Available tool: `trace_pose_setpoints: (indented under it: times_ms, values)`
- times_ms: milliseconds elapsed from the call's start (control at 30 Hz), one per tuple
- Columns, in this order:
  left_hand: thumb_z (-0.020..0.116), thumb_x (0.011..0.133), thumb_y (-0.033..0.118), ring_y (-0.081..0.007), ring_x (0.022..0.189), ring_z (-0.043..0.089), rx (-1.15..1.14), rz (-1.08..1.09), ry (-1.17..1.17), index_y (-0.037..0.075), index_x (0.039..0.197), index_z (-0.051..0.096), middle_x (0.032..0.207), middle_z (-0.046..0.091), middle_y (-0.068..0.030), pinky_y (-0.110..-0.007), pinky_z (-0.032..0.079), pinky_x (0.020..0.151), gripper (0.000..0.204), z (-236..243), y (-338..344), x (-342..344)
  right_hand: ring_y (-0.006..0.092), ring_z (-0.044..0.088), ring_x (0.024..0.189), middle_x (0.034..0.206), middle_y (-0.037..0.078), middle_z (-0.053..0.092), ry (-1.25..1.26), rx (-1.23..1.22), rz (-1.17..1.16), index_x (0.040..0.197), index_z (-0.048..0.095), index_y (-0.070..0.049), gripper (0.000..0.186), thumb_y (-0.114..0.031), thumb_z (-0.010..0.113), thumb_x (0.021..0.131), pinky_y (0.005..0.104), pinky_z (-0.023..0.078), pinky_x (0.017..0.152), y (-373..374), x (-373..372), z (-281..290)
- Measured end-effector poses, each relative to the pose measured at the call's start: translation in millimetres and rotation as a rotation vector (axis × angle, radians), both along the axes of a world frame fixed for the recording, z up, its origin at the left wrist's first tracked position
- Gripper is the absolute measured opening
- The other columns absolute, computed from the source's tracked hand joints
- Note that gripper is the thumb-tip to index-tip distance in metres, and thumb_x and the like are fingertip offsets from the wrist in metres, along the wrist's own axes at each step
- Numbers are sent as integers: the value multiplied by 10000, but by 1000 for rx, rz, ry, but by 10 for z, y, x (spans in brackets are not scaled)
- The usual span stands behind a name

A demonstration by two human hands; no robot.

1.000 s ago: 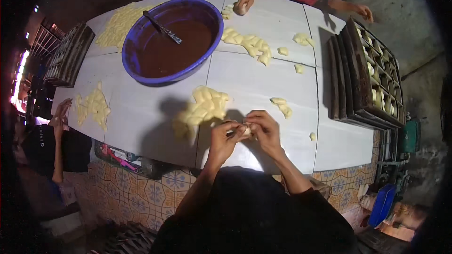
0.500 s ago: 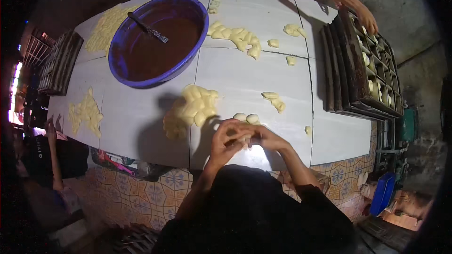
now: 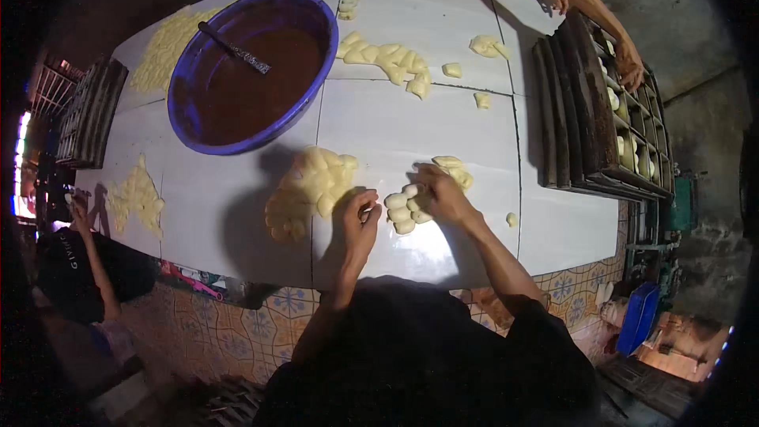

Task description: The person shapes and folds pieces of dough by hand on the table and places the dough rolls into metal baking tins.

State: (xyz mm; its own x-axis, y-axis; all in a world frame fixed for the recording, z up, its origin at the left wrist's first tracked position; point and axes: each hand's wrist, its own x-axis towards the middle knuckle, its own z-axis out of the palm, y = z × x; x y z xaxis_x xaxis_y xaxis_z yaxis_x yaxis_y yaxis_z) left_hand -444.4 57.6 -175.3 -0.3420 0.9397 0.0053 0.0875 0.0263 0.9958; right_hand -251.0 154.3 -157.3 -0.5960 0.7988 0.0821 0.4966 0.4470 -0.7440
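A cluster of rounded pale dough pieces (image 3: 402,212) sits on the white tiled tabletop in front of me. My right hand (image 3: 445,196) is bent over the cluster's right side, fingers curled down; anything in them is hidden. Just behind that hand lies a strip of cut dough (image 3: 454,168). To the left of the cluster, my left hand (image 3: 360,225) is loosely curled, with a gap between thumb and fingers and nothing visible inside. It is beside the right edge of a heap of yellowish dough pieces (image 3: 315,182).
A blue basin (image 3: 178,122) of brown filling with a dark-handled utensil (image 3: 237,49) stands back left. Stacked wooden trays (image 3: 581,103) rise at the right, where another person's hand (image 3: 630,67) reaches in. More dough (image 3: 391,61) lies farther back. Another person's arm (image 3: 93,261) shows at left.
My hands were together around a small piece of dough; now they are apart. The right hand has moved forward over the dough cluster, the left slightly left. The cluster shows more pieces.
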Motion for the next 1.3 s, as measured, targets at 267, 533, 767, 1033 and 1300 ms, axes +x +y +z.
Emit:
trace_pose_setpoints:
  times_ms: [267, 533, 767, 1033, 1300]
  values:
    - [577, 888, -43, -130, 845, 644, 67, -77, 52, -28, 1006, 638, 944, 668, -88, -234, 500, 742, 133, 240, -274, -64, 317, 630, 859, 990, 155, 646, -179, 116, -178, 965, 696, -11, 188, -38, 619, 796, 367, 514, 744, 256, 381, 108]
    - [755, 774, 74, -266, 1335, 408, 219, -193, 103, 55, 1427, 366, 1430, 430, -164, -385, 379, 1056, 760, 567, -476, 129, 140, 601, 833, 967, 72, 644, 717, -356, -381, 934, 693, 40, 209, -154, 616, 929, 262, 489, 721, -550, 16, 947]
    - [746, 802, 223, -280, 1036, 586, -106, -495, 114, -14, 1244, 537, 1083, 615, -180, -401, 468, 863, 543, 787, -354, 209, 191, 608, 919, 1013, 117, 623, 1550, -891, -89, 1050, 608, 13, 166, -102, 575, 936, 341, 508, 852, -831, -4, 1176]
    - [568, 751, 2, -205, 910, 627, -126, -48, -252, 24, 1152, 544, 946, 618, -94, -305, 500, 767, 402, 200, -609, -357, 224, 579, 1069, 1117, 160, 595, 339, 404, -943, 1082, 579, 51, 200, -67, 547, 923, 325, 460, 909, -559, 1200, 473]
    - [582, 843, 16, -369, 1346, 360, 76, -226, 996, 25, 1249, 526, 1371, 450, -217, -458, 321, 1093, 410, -271, -1055, -350, 193, 607, 986, 1266, 159, 507, 321, 12, -580, 1102, 654, -19, 255, 5, 558, 867, 280, 523, 742, -1210, 436, -153]
